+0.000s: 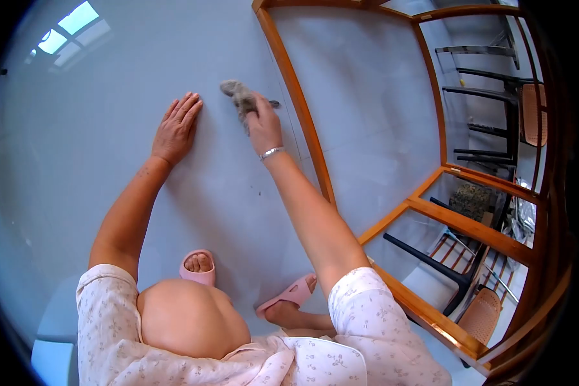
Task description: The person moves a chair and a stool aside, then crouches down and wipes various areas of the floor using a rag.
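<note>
My left hand [177, 130] lies flat on the pale, glossy floor [109, 167], its fingers stretched out and pointing forward. To the right of it, my right hand [264, 125] grips a crumpled grey rag [239, 100]. The rag sticks out to the left of the fingers and rests on or close to the floor; which of the two I cannot tell. A small dark thing [275, 103] shows just beyond the right hand, too little of it to name. Specks of dirt [259, 193] lie on the floor below that hand.
A wooden frame [302, 109] runs along the floor close to my right forearm. Behind it, on the right, stand chairs with black legs [489, 93] and tan woven parts [481, 315]. My feet in pink slippers [199, 275] are below my hands.
</note>
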Demonstrator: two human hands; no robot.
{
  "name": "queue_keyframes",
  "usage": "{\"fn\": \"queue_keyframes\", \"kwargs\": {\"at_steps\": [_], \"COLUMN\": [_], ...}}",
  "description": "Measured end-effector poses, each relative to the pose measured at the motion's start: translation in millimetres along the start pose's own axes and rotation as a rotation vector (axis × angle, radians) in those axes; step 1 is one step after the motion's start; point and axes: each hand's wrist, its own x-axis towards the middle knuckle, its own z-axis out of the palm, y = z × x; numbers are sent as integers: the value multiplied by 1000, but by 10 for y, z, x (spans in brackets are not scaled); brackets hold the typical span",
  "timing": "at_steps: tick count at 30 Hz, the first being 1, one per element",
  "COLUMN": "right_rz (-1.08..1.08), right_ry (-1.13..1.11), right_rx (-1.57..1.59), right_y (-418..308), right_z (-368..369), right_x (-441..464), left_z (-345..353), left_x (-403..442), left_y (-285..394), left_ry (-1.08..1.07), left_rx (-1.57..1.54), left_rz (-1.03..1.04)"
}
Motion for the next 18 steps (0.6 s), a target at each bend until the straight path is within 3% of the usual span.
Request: {"fn": "queue_keyframes", "kwargs": {"at_steps": [2, 4, 6, 8, 10, 11, 12, 14, 16, 18], "right_rz": [33, 32, -85, -61, -39, -107, -38, 178, 245, 223], "right_ry": [71, 252, 339, 326, 292, 222, 125, -46, -74, 9], "right_rx": [-28, 135, -37, -94, -523, -427, -144, 79, 200, 747], "right_y": [15, -107, 182, 314, 540, 567, 364, 92, -116, -281], "right_z": [-68, -281, -396, -335, -102, -30, 27, 88, 79, 4], "right_x": [-95, -260, -310, -293, -237, -190, -90, 48, 95, -1], "left_z": [13, -3, 0, -9, -30, -45, -61, -48, -41, -65], "left_x": [7, -5, 2, 3, 2, -4, -6, -2, -2, -7], "left_y": [1, -5, 3, -5, 12, 18, 28, 13, -58, -106], "left_ry": [1, -1, 13, 12, 1, -2, -9, -5, 2, -20], "left_rx": [7, 23, 12, 19, 9, 15, 8, 6, -114, -231], "left_rz": [1, -5, 11, 11, 10, 9, 2, 5, 24, -36]}}
